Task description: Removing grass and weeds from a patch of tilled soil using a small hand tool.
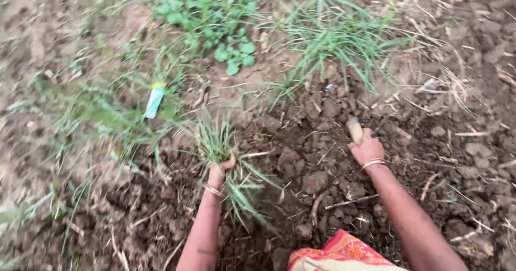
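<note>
While gripping a tuft of long green grass blades (221,142) near the frame's centre, the left hand (219,172) is closing tight around its base. At three o'clock from it, the right hand (367,148) is clenching a short wooden tool handle (354,129) over loose dark brown clods of soil (317,180). At ten o'clock, a pale turquoise plastic wrapper (155,100) is lying among weeds.
</note>
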